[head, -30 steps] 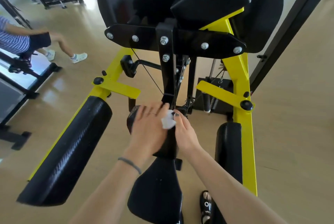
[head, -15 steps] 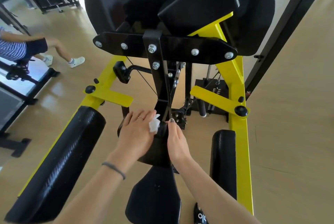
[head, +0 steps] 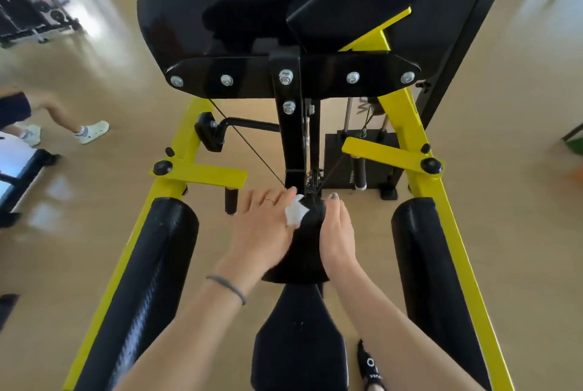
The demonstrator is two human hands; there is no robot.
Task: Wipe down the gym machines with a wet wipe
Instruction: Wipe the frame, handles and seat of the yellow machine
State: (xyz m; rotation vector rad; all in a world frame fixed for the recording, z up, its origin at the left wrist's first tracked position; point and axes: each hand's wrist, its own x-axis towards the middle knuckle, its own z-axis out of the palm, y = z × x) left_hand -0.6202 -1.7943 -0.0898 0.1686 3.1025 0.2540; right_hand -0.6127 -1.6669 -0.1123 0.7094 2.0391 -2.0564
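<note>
Partly hidden: your left hand (head: 265, 229) presses the wet wipe (head: 295, 213), fingers straight, onto the black pad (head: 304, 252). Your right hand (head: 337, 233) grips the pad's right edge, fingertips out of sight. Bare floor (head: 520, 170) lies open either side.

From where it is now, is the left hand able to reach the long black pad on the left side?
Probably yes. The left hand presses the wipe on the centre pad; only open floor separates it from the long black pad, nothing between.

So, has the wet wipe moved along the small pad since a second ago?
No: the wet wipe stays at the pad's far end, just below the black centre post.
</note>
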